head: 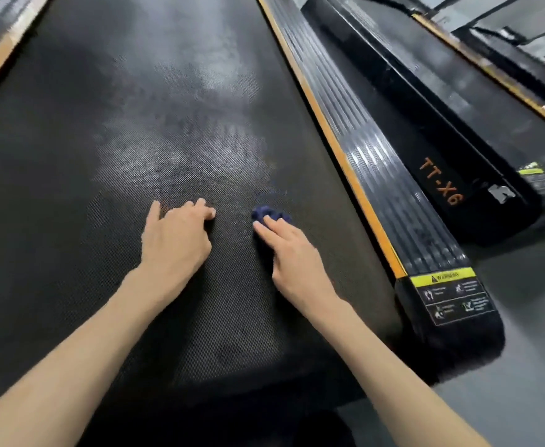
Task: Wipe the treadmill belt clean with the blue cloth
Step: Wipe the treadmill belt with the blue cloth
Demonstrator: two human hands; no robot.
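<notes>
The black textured treadmill belt (119,156) fills most of the view, with pale dusty smears along its middle. A small bunched blue cloth (269,213) lies on the belt near its right side. My right hand (292,253) lies over the cloth with straight fingers pressing it onto the belt; only the cloth's far end shows past the fingertips. My left hand (176,240) rests on the belt just left of it, fingers bent at the tips and touching the surface, holding nothing.
A ribbed black side rail with an orange stripe (377,175) runs along the belt's right edge and ends in a yellow warning label (451,295). A second treadmill marked TT-X6 (442,182) stands to the right. Grey floor (522,366) lies at the lower right.
</notes>
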